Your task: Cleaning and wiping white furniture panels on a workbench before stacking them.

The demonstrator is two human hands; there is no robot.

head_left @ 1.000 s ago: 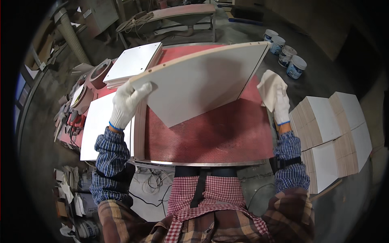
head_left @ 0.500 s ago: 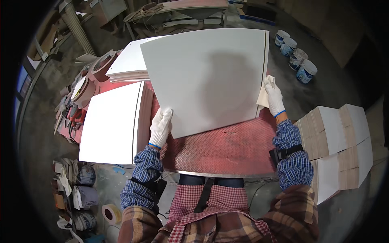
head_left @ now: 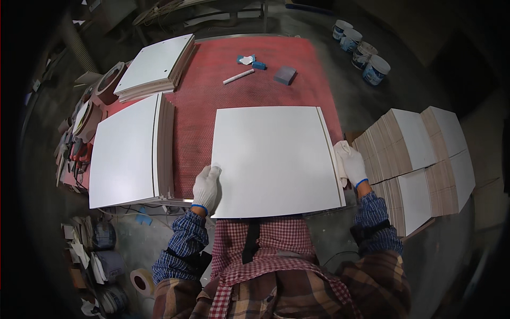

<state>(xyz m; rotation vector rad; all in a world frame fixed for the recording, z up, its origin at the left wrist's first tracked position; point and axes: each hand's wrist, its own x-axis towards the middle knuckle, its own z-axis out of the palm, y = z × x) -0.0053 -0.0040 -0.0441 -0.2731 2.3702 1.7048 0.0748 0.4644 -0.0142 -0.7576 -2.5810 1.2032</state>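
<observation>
White panel point(head_left: 273, 159) sits face up over the front part of the red table point(head_left: 212, 74), square to the person, near edge out past the table edge and right by the checked apron point(head_left: 265, 236). Can't tell if it lies flat on the table or is partly held up. Dark groove point(head_left: 326, 143) runs along the panel's right side, parallel to the edge. Left hand point(head_left: 205, 186), white knit glove, is at the lower left edge: fingers together, bent, thumb side against the panel. Can't tell if any fingers hook underneath, so no call on a full pinch. Right hand point(head_left: 351, 164), same glove, has its fingers closed on a pale cloth point(head_left: 340, 162), bunched at the panel's right edge. Left of the panel, a stack of grooved white panels point(head_left: 127, 149), well apart from the one in work; behind it a second stack point(head_left: 154, 66) with dark holes near the corners. Far part of the table: white stick point(head_left: 239, 76), grey block point(head_left: 285, 75), small blue block point(head_left: 259, 65) next to a crumpled blue-and-white piece point(head_left: 246, 59). On the floor to the right: piled boards point(head_left: 414, 143), and further back a row of four tubs point(head_left: 376, 70).
</observation>
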